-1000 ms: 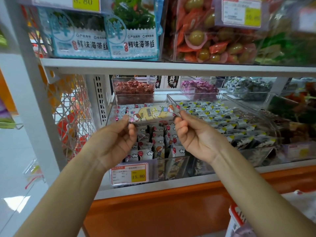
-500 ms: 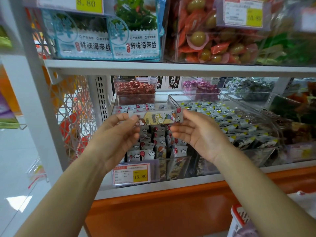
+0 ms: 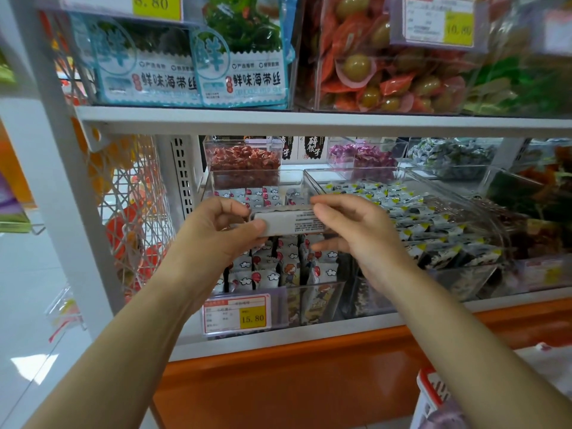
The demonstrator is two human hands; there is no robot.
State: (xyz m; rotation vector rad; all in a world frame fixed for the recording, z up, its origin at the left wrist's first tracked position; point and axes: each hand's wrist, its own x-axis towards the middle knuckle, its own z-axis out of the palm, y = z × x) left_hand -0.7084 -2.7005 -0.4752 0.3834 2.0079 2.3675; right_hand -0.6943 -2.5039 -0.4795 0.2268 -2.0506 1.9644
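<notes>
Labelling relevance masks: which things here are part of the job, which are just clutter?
In play: snack packet; left hand and right hand pinching its ends; clear bin below.
Bystanders: seaweed packs; red candies; price tag; basket.

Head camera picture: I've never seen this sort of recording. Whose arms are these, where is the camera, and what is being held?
There is no machine here. These are a person's two bare arms, filmed by one wide-angle camera worn on the head, looking forward and down. That is why the shelves seem to curve a little.

The left hand and the right hand each pinch one end of a small snack packet. It is held level, with its pale back and small print toward the camera.

Just below it stands a clear bin full of packets with cloud pictures. On its front is a price tag reading 15.80. The neighbouring bin holds black-and-white packets. Both bins sit on a white shop shelf.
</notes>
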